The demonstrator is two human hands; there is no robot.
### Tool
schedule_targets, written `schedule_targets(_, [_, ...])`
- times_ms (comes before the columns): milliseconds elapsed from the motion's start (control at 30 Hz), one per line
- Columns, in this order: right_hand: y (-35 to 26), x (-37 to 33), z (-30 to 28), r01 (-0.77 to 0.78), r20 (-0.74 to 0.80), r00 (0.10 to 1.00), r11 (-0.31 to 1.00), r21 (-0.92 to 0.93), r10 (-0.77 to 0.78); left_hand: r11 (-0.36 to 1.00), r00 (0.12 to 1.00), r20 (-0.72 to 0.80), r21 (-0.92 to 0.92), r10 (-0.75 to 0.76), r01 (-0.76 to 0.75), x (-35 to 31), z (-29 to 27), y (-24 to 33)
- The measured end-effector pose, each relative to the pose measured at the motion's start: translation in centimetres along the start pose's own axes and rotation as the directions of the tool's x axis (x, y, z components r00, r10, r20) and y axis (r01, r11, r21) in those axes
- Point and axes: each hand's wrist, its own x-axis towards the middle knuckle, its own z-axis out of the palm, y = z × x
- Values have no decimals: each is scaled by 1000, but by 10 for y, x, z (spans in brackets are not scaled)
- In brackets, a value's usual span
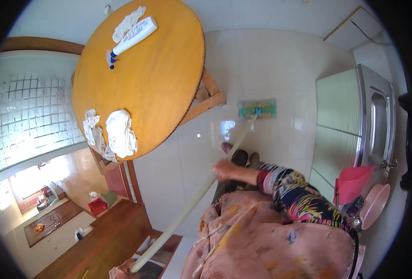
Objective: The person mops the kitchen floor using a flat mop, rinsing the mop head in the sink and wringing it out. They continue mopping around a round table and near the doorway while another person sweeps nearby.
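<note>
A flat mop with a long pale pole (187, 209) slants across the view from lower left to upper right. Its green rectangular mop head (244, 110), joined to the pole by a blue piece, lies flat on the tiled floor. My right hand (224, 171) is wrapped round the middle of the pole, slightly blurred. At the lower edge my left hand (120, 270) is closed round the pole's upper end, partly cut off by the frame. Both dark shoes (241, 157) stand beneath the pole, short of the mop head.
To the left stands a round wooden table (145, 83) bearing a white spray bottle (136, 35) and crumpled white cloths (121, 134); its wooden leg (208, 102) juts toward the mop. At right are a green-fronted sink cabinet (336, 116), a pink dustpan (353, 181) and a pink basin (374, 207).
</note>
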Motion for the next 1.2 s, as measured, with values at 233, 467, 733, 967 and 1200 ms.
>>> schedule_targets(233, [-57,-13,42,140,85,986,990,19,-141,999,999,-23,-30,-26,25,-1,37,-51])
schedule_targets(467, [28,-32,-52,-126,-134,986,975,-181,103,997,991,-121,62,62,-55,60,43,-21])
schedule_targets(733, [124,-63,-185,-283,-372,914,909,-305,160,876,821,-310,98,479,-473,105,-35,86])
schedule_targets(967, [242,-106,-270,-297,-502,850,932,-209,159,865,867,79,-161,491,-475,158,-70,156])
schedule_targets(1200, [381,-203,-392,-385,-533,802,916,-115,271,938,867,358,-97,346,-334,199,-144,343])
